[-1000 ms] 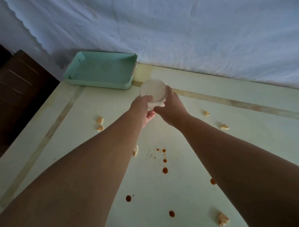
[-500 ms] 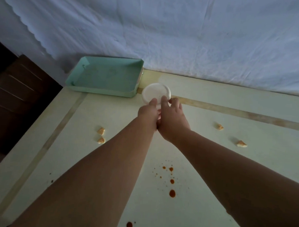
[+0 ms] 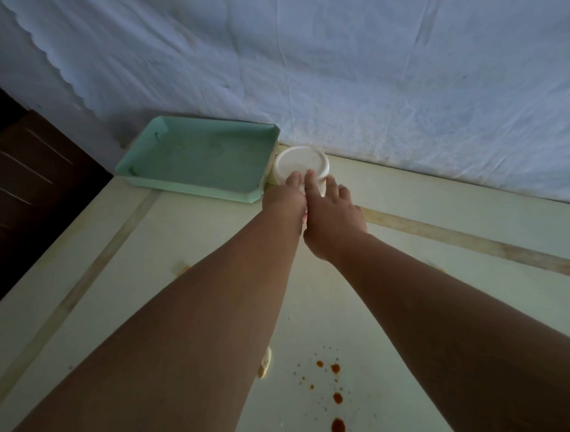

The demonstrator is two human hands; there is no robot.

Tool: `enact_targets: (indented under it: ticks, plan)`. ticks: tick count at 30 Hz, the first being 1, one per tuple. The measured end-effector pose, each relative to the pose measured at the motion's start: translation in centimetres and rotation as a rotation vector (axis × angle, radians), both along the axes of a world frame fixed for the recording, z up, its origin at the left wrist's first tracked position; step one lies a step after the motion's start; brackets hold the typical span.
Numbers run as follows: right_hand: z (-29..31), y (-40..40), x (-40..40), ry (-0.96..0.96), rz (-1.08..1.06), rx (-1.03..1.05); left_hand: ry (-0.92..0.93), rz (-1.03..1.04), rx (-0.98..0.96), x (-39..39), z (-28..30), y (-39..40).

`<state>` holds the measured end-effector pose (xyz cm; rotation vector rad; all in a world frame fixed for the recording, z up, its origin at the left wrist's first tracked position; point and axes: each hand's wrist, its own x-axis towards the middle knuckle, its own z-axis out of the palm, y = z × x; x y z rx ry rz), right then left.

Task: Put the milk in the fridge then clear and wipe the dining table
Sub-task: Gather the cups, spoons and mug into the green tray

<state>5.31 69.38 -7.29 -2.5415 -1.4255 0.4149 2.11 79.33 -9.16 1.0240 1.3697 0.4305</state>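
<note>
White container [image 3: 301, 164] has moved to the far bench [image 3: 436, 304] edge beside the tray [image 3: 194, 161]; left hand [image 3: 286, 196] and right hand [image 3: 331, 214] grasp it; clearing continues.

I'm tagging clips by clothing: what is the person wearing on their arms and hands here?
Nothing shows: the left hand and right hand are bare, with no gloves, rings, watch or bracelet in view. Both forearms are uncovered to the picture's lower edge; no sleeve enters the frame.

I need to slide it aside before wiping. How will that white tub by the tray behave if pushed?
The tub is round, squat and lidded, so it would probably slide rather than tip. It looks like light plastic, likely easy to shove. The tray sits close on one side and could block it.
</note>
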Motion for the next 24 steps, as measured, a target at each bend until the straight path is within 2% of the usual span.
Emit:
enact_targets:
  ticks: [2,5,13,18,21,24]
  plan:
    - [0.0,0.9,0.5,-0.004,-0.004,-0.004,-0.016,0.04,-0.07,0.6,0.5,0.8]
    - [-0.1,2.0,1.4,-0.013,-0.003,-0.008,-0.033,-0.009,-0.123,1.4,1.0,2.1]
    - [-0.2,4.3,3.7,-0.104,0.032,-0.057,-0.07,-0.05,-0.098,2.5,1.4,4.3]
    - [0.1,4.4,3.6,-0.166,0.047,-0.119,0.0,-0.055,-0.064,2.6,1.2,4.5]
    - [1.2,4.5,3.7,-0.219,0.057,-0.204,-0.076,-0.114,-0.128,2.4,2.2,3.9]
    - [2.3,4.2,3.6,-0.2,0.041,-0.178,-0.128,-0.135,-0.157,1.7,4.0,2.4]
